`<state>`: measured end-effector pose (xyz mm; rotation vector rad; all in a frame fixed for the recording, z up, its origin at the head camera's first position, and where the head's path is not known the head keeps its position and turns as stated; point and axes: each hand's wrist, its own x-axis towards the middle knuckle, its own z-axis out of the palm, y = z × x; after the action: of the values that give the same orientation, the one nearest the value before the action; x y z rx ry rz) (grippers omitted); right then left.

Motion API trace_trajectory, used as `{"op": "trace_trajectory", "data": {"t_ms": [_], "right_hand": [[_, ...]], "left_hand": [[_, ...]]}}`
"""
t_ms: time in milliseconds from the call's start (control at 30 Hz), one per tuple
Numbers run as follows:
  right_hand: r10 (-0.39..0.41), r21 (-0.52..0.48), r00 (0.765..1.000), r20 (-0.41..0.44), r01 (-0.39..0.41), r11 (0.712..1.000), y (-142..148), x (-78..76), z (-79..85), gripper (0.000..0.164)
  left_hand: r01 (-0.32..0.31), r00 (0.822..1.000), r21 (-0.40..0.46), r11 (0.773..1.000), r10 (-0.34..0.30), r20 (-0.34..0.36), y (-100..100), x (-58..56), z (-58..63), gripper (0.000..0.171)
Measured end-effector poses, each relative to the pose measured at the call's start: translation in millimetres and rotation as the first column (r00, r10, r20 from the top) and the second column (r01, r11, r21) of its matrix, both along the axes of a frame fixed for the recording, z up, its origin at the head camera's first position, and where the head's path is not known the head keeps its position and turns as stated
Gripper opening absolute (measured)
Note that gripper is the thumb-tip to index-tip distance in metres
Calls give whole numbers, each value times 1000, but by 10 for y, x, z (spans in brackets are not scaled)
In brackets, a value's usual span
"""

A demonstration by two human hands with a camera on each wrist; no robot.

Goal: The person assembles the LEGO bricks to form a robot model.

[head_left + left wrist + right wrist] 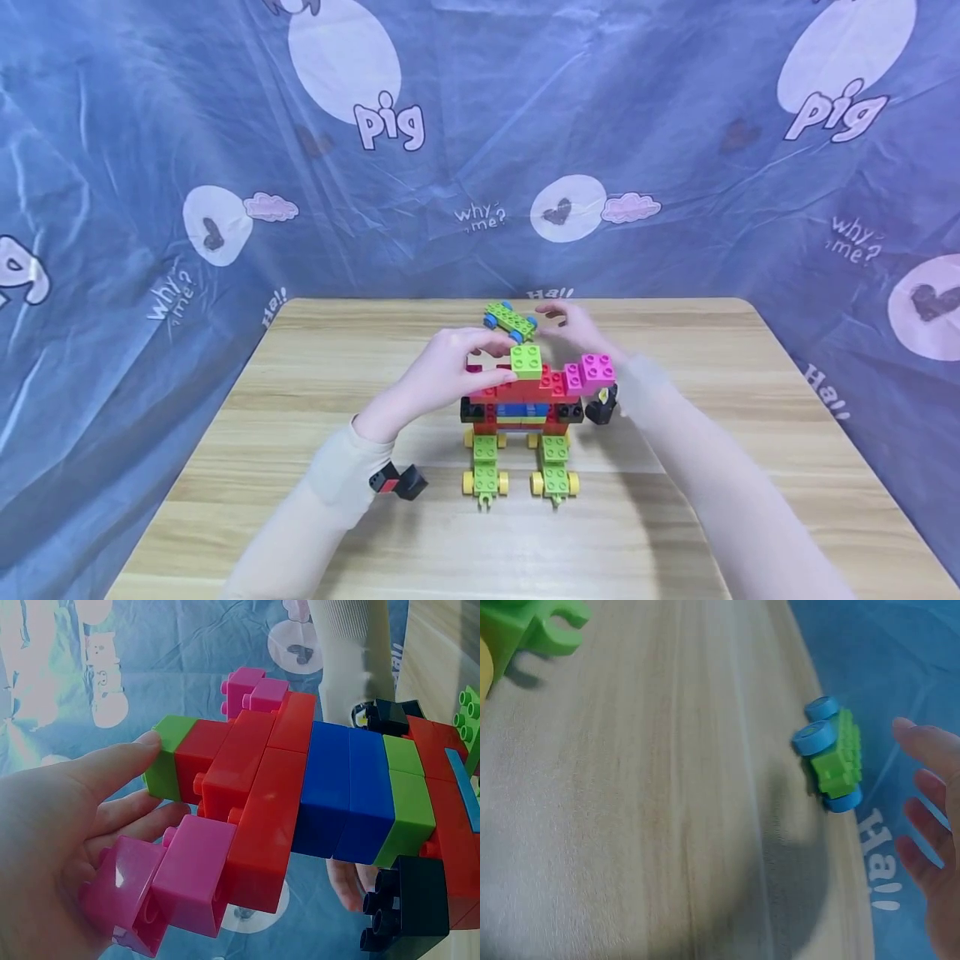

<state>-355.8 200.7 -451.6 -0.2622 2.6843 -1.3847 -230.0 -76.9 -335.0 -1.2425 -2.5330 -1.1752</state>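
A figure of big toy bricks stands on the table, with red bricks (519,389) across its upper part and a lime green brick (526,360) on top. My left hand (442,367) pinches that green brick, thumb on one side and fingers on the other. Pink bricks (193,874) stick out at both sides, and blue bricks (330,791) form the middle. Behind the figure, my right hand (576,329) hovers with fingers loosely bent and holding nothing. Beside it sits a green wheeled base (838,761) with blue wheels.
Green wheeled bases (486,479) with yellow wheels serve as the figure's feet. Black bricks (420,907) jut from its sides. The wooden table (337,358) ends at a blue printed cloth (465,150) hanging behind. Each wrist carries a small black camera (408,482).
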Motion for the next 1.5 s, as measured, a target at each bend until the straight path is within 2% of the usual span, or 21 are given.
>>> {"op": "trace_trajectory", "data": {"t_ms": [100, 200, 367, 500, 600, 633, 833, 867, 1100, 1500], "right_hand": [[19, 12, 999, 28, -19, 1000, -22, -32, -53, 58], [95, 52, 995, -12, -94, 994, -45, -57, -87, 62], [246, 138, 966, -74, -234, 962, -74, -78, -103, 66], [288, 141, 956, -63, -277, 950, -93, -93, -111, 67], [285, 104, 958, -44, -279, 955, -104, -94, -124, 67], [276, 89, 960, -36, -272, 958, -123, -60, -84, 66], [257, 16, 966, -7, -257, 966, -90, -89, -140, 58], [260, 10, 966, -5, -260, 966, -66, -127, -190, 56], [251, 101, 968, -26, -247, 964, -62, -105, -183, 49], [240, 146, 970, -41, -232, 962, -6, -121, -246, 40]], "left_hand": [[4, 1000, 2, 1000, -4, -3, 3, 1, 5, 35], [6, 1000, -2, 1000, -6, -9, 8, 1, 9, 35], [12, 1000, 13, 1000, -12, -11, 12, 4, 17, 36], [9, 1000, 26, 1000, -8, -15, 11, -2, 12, 35], [9, 1000, 27, 1000, -9, -21, 12, -6, 8, 35], [10, 1000, 26, 1000, -10, -22, 12, -6, 9, 35], [18, 999, 20, 1000, -17, -32, 14, -4, 12, 36], [18, 999, 20, 1000, -18, -32, 13, -3, 12, 36], [19, 1000, 22, 1000, -19, -23, 9, 2, 9, 36], [13, 1000, 38, 999, -14, 10, 7, 0, -26, 36]]}}
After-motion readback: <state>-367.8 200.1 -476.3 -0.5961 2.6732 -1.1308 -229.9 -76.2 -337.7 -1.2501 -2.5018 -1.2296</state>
